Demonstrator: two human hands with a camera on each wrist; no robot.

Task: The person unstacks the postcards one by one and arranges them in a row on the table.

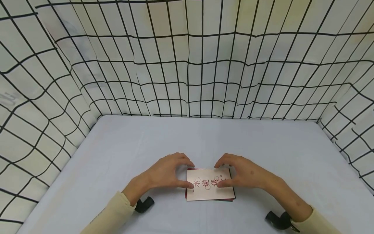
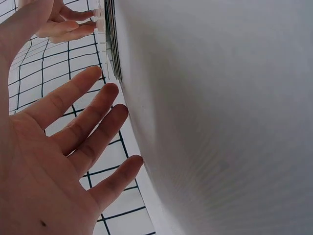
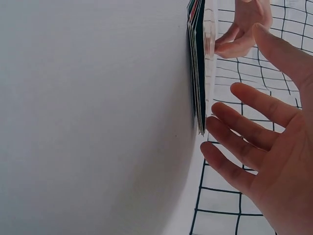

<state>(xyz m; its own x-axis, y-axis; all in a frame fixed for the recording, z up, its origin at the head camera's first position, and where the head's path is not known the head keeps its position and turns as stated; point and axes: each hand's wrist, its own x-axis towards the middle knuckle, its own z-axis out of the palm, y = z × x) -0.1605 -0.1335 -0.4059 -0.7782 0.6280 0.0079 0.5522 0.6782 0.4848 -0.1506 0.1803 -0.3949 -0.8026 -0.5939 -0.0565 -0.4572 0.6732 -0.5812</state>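
Observation:
A small stack of cards or thin booklets (image 1: 204, 194) lies flat on the white table, its pale top sheet bearing red handwritten characters. Darker and red edges of the lower pieces show beneath it. My left hand (image 1: 165, 170) is at the stack's left side, thumb tip by the top sheet's left edge. On the other side, my right hand (image 1: 248, 172) has its thumb over the right part of the top sheet. In the wrist views the fingers of the left hand (image 2: 58, 152) and the right hand (image 3: 264, 152) are spread and relaxed. Layered edges of the stack (image 3: 198, 73) show side-on.
A white cloth covers the table (image 1: 175, 136). Black netting (image 1: 201, 61) rises behind it and along both sides, with pale sheeting beyond. Dark wrist-worn devices (image 1: 144, 204) sit under the forearms, near the cream sleeves (image 1: 112, 213).

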